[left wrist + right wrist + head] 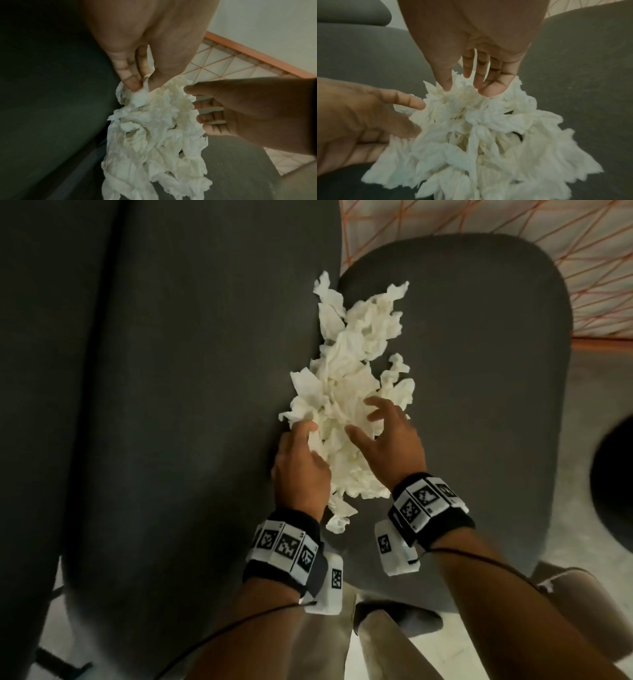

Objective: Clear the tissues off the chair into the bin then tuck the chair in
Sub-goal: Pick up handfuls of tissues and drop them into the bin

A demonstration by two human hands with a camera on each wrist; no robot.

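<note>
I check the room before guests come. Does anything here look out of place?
Yes: a heap of crumpled white tissues lies on the grey chair, against its backrest, where litter does not belong.

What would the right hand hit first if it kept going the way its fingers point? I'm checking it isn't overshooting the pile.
The tissues: the right hand has its fingers spread just over them, seemingly almost touching.

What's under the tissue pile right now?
The tissues lie on the grey chair seat, against the chair back. Small gaps show dark fabric; anything else beneath is covered.
</note>
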